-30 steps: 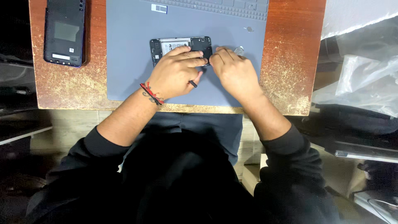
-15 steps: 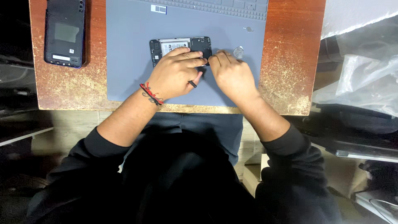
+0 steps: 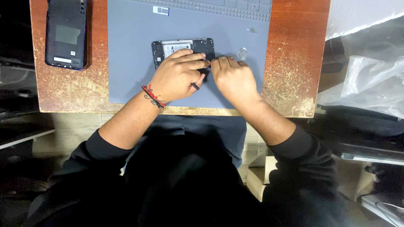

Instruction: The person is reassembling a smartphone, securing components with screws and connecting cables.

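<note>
An opened black phone (image 3: 176, 46), its back removed and its innards showing, lies on a grey work mat (image 3: 130, 63). My left hand (image 3: 176, 75), with a red cord bracelet at the wrist, rests over the phone's lower half. It grips a thin black tool (image 3: 195, 86) whose end sticks out below the fingers. My right hand (image 3: 233, 77) sits just right of it, with curled fingertips pressing on the phone's lower right corner. The working end of the tool is hidden under my fingers.
The phone's black back cover (image 3: 65, 33) lies on the brown wooden table (image 3: 294, 63) at the far left. Two small clear bits (image 3: 242, 52) (image 3: 251, 30) sit on the mat right of the phone. Crumpled clear plastic (image 3: 370, 80) lies off the table's right side.
My right hand has edged slightly left, closer to the phone's corner and my left hand. The left hand and the phone have barely moved.
</note>
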